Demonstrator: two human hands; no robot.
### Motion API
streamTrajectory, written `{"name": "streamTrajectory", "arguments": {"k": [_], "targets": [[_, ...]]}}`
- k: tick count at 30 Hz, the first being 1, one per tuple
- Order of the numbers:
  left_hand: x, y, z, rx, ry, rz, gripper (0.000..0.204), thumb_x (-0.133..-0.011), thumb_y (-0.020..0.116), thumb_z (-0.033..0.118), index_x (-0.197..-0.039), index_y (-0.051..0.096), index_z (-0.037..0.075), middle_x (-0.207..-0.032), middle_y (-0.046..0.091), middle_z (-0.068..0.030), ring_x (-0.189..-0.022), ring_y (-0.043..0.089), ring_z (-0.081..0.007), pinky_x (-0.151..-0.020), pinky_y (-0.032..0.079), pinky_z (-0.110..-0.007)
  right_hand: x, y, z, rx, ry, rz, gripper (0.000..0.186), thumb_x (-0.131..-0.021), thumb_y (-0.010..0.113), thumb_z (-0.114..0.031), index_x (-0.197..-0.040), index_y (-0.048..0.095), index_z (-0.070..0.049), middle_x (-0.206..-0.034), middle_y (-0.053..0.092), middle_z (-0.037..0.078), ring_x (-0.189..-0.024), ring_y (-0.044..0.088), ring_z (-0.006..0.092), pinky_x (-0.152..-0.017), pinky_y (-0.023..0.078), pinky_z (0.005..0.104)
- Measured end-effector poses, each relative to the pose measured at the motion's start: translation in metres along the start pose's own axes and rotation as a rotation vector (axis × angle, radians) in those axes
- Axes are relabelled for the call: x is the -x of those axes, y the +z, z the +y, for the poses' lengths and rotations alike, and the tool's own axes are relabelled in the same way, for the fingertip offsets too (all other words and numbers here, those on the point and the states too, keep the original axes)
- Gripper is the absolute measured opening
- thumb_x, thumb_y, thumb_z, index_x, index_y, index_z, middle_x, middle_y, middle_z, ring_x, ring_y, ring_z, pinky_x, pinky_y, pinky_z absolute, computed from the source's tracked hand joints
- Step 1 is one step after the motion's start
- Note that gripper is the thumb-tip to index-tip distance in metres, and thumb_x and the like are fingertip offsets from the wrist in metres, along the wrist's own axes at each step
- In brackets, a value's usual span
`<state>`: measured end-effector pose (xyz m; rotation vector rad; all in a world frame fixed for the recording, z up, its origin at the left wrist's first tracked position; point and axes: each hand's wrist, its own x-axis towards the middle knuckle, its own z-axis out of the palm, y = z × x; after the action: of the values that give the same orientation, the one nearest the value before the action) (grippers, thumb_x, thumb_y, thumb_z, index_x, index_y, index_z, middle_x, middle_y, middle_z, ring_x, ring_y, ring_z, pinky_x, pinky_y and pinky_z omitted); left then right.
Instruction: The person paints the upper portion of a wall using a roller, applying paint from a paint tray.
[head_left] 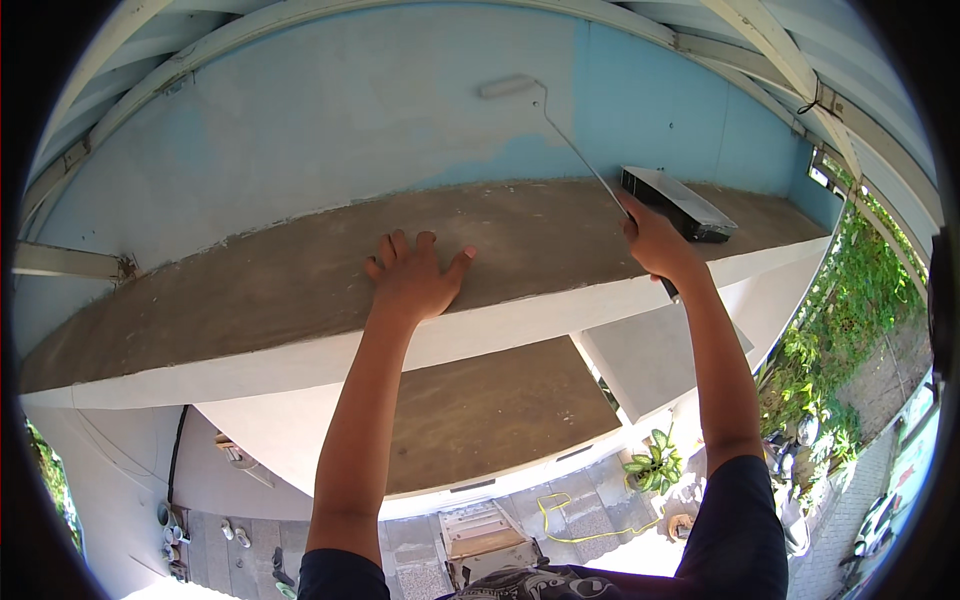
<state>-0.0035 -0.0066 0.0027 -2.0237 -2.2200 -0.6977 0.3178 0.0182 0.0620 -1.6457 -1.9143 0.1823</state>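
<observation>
My right hand [660,240] is closed around the dark handle of a paint roller. The wire frame of the paint roller [575,150] runs up and left to a whitish, slightly blurred roller head at the wall [390,110]. That wall is light blue at the right and coated with pale whitish paint over its middle and left. Just beyond my right hand, a black paint tray [680,205] with a whitish inside rests on the brown ledge [250,265]. My left hand [413,278] lies on the ledge near its front edge, fingers spread, holding nothing.
Below the ledge lies a lower brown surface [500,410]. Far beneath, a wooden stepladder top [487,535], a potted plant [655,462] and a yellow hose [590,538] show on the paved floor. Roof beams [770,45] arch overhead. Green vines [850,300] hang at the right.
</observation>
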Motion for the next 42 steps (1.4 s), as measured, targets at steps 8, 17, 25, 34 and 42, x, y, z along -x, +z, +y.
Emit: {"name": "streamTrajectory", "arguments": {"k": [8, 17, 25, 34, 42], "targets": [[-0.003, 0.005, 0.007, -0.004, -0.001, 0.037, 0.086, -0.097, 0.037, 0.074, -0.150, 0.043, 0.007, -0.157, 0.030, -0.0279, -0.151, 0.019, -0.0411, -0.117, 0.015, -0.063, 0.005, 0.001, 0.002, -0.085, 0.015, -0.011, 0.049, -0.105, 0.046, -0.020, -0.154, 0.040, -0.020, -0.080, 0.063, 0.015, -0.047, 0.054, 0.0232, -0.043, 0.049, 0.0382], [-0.004, 0.008, 0.005, 0.063, 0.041, 0.163, 0.071, -0.099, 0.047, 0.063, -0.142, 0.052, 0.007, -0.151, 0.040, -0.0240, -0.144, 0.033, -0.0392, -0.112, 0.025, -0.059, -0.037, 0.006, -0.016, -0.762, -0.059, -0.062, 0.054, -0.103, 0.045, -0.015, -0.156, 0.036, -0.014, -0.072, 0.053, 0.006, -0.050, 0.047, 0.0142, -0.045, 0.043, 0.0328], [0.026, -0.014, 0.023, 0.630, 0.302, 0.325, 0.034, -0.103, 0.061, 0.026, -0.125, 0.058, 0.001, -0.102, 0.066, -0.0142, -0.086, 0.065, -0.0177, -0.068, 0.052, -0.030, 0.039, 0.066, -0.034, -1.250, -0.085, -0.105, 0.043, -0.098, 0.043, -0.008, -0.141, 0.038, -0.005, -0.081, 0.052, 0.005, -0.056, 0.050, 0.0115, -0.046, 0.046, 0.0314], [0.089, -0.020, 0.053, 1.100, -0.011, -0.433, 0.072, -0.105, 0.052, 0.050, -0.153, 0.025, 0.004, -0.110, 0.062, -0.0127, -0.091, 0.060, -0.0120, -0.075, 0.055, -0.031, 0.052, 0.137, -0.075, -1.440, -0.363, -0.164, 0.036, -0.103, 0.043, -0.011, -0.137, 0.034, -0.005, -0.092, 0.059, 0.009, -0.075, 0.057, 0.0135, -0.069, 0.050, 0.0314], [0.109, -0.042, 0.022, 1.084, 0.053, -0.473, 0.036, -0.106, 0.047, 0.015, -0.140, 0.040, 0.004, -0.091, 0.050, -0.0020, -0.073, 0.052, -0.0086, -0.066, 0.050, -0.029, 0.048, 0.132, -0.089, -1.223, -0.510, -0.582, 0.043, -0.108, 0.050, -0.021, -0.133, 0.019, -0.006, -0.087, 0.061, 0.013, -0.078, 0.060, 0.0159, -0.070, 0.052, 0.0324]]}}
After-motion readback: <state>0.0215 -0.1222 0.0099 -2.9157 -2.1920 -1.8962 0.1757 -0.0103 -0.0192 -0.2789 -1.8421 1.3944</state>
